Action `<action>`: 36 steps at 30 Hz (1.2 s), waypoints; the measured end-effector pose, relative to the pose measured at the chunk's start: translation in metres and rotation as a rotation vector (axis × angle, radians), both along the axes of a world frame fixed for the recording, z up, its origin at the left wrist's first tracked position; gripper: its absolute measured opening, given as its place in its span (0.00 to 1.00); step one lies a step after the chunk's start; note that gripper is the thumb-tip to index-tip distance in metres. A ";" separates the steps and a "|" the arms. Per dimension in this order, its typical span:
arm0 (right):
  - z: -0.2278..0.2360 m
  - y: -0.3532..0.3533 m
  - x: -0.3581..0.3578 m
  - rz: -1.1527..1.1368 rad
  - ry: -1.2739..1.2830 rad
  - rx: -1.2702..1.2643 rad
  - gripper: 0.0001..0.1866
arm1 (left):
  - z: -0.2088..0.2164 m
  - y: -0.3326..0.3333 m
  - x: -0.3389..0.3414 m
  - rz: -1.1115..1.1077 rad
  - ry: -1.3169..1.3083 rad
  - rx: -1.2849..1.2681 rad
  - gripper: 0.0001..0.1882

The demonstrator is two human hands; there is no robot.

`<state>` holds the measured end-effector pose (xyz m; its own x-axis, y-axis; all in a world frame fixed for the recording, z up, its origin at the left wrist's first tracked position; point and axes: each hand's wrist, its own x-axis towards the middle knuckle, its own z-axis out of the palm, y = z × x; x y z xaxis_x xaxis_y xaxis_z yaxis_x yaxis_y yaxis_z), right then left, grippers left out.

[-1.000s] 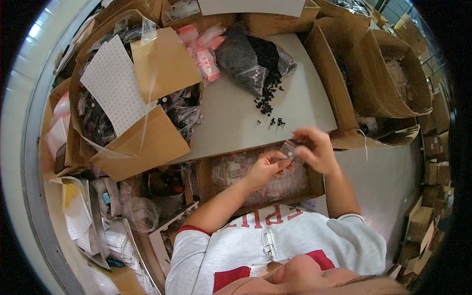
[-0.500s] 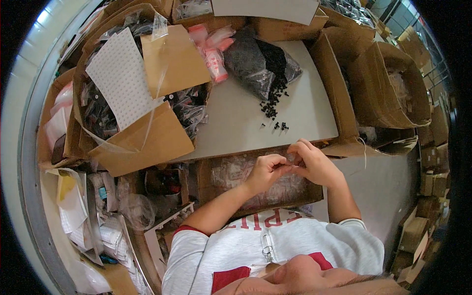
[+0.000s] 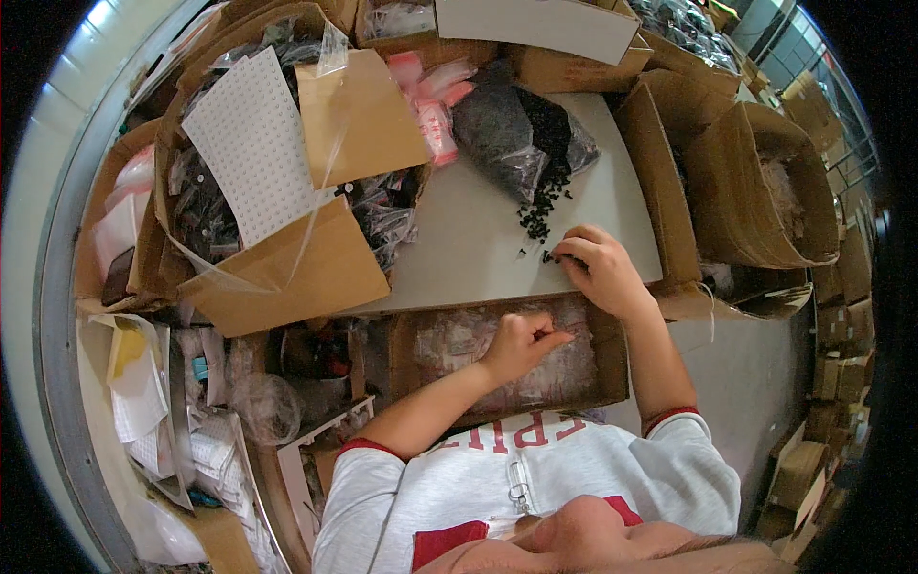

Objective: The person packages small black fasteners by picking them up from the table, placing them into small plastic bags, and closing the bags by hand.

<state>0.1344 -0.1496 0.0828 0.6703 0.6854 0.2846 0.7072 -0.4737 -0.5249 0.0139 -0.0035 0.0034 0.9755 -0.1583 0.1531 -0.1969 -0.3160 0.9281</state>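
Above an open cardboard box [image 3: 617, 383] of clear plastic bags [image 3: 449, 335], my left hand [image 3: 519, 346] is closed with its fingers curled; whatever they hold is too small to make out. My right hand [image 3: 602, 273] reaches onto the white tabletop [image 3: 459, 258], fingertips pinched at a few small black screw-like pieces [image 3: 549, 256]. Whether one is between the fingers cannot be seen. Just beyond lies a loose trail of the same black pieces [image 3: 537, 222], spilling from a large clear bag [image 3: 507, 143] full of them.
Pink-and-white plastic bags [image 3: 435, 124] lie left of the large bag. A big carton [image 3: 287, 273] at left holds dark bagged parts, a dotted white sheet [image 3: 244, 143] and cardboard flaps. More cartons [image 3: 755, 182] line the right side. Papers [image 3: 139, 397] fill a bin at lower left.
My hands were together over the box and are now apart. The right one has moved forward to the small black pieces; the left stays over the box, slightly lower.
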 end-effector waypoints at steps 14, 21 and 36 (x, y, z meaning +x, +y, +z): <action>-0.004 -0.009 -0.010 -0.114 0.019 0.017 0.05 | -0.036 -0.010 0.012 -0.132 0.300 -0.729 0.08; -0.003 -0.010 -0.021 -0.100 0.048 0.023 0.06 | -0.025 -0.022 0.017 -0.033 0.420 -0.558 0.13; 0.009 -0.025 -0.048 0.121 0.252 -0.078 0.10 | -0.045 -0.015 0.018 -0.185 0.400 -0.531 0.17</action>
